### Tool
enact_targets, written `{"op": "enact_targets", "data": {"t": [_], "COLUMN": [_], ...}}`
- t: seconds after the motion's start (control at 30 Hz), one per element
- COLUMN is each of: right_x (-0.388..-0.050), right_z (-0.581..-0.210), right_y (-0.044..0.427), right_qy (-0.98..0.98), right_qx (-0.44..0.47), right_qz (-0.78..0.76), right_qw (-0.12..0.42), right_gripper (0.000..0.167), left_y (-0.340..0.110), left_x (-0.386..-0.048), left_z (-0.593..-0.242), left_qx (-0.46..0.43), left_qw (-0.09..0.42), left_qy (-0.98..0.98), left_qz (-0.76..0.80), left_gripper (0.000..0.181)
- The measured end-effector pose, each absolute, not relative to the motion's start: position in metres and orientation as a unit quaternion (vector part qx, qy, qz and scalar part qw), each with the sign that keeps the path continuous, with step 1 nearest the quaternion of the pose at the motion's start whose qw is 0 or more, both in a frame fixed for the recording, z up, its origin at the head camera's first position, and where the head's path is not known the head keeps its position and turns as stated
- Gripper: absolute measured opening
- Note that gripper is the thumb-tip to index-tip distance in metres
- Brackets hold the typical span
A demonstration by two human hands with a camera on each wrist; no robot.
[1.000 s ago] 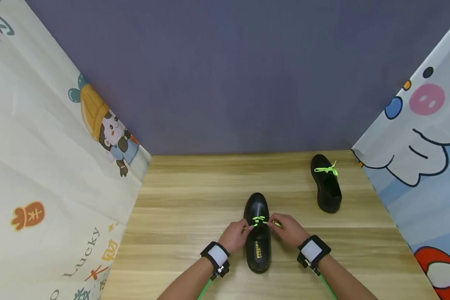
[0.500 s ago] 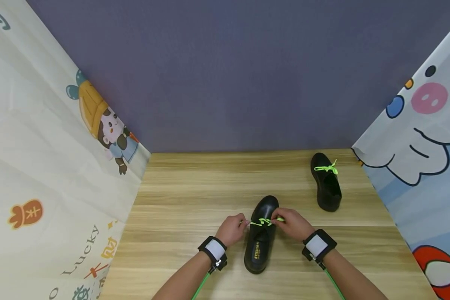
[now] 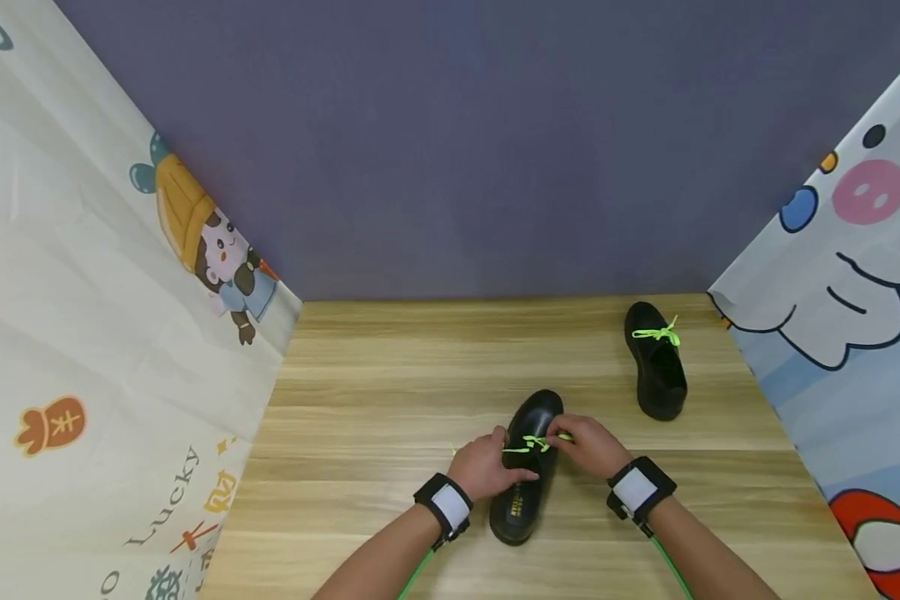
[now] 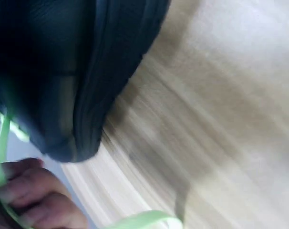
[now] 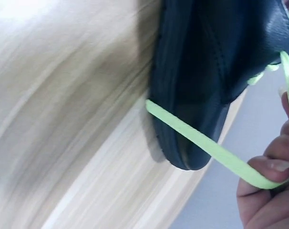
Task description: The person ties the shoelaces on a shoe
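One black shoe sits midway between the side edges of the desk, a second shoe near its far right corner: head view. Left wrist view: left hand curled round green lace. Right wrist view: right hand pinches the lace.

Even light covers the counter, with soft shadows beside the near shoe. The head view is fairly sharp; the left wrist view is blurred, and pale glare whitens the counter in both wrist views.
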State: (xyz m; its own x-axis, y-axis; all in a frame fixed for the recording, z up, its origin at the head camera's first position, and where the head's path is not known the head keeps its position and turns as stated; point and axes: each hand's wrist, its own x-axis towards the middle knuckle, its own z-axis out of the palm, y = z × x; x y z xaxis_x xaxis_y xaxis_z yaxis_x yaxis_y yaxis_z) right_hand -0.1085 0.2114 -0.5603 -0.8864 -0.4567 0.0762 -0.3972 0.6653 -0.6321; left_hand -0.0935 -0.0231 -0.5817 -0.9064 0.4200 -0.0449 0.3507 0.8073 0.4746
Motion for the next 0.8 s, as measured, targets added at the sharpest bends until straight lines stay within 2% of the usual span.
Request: {"op": "enact_targets", "data": {"t": [0.17,0.27,0.37,0.63,0.8], "right_x": [-0.110,-0.109,-0.107,-0.108,-0.108], "right_z": [-0.559,-0.560,-0.559,-0.549,-0.552], "right_y": [0.212,0.215,0.219,0.238,0.247], "right_qy": [0.910,0.911,0.920,0.936,0.934], "right_qx": [-0.233,-0.238,-0.227,-0.182,-0.189], "right_qz": [-0.339,-0.333,-0.318,-0.301,-0.302], "right_qw": [0.044,0.044,0.034,0.020,0.036], "right_gripper": [0.010,0.010,0.011,0.007,0.007], "left_y": [-0.006,-0.002,-0.002,-0.012,-0.034], "left_x": [-0.086,-0.081,-0.077,-0.081,-0.092], "left_z": [-0.588,-0.589,-0.590,-0.586,-0.580], "left_qx": [0.207,0.187,0.160,0.146,0.182], "left_qw": [0.011,-0.030,-0.047,-0.017,0.008], "left_qy": [0.965,0.970,0.974,0.970,0.951], "left_qz": [0.162,0.153,0.150,0.193,0.249], "left_gripper": [0.029,0.028,0.031,0.036,0.026]}}
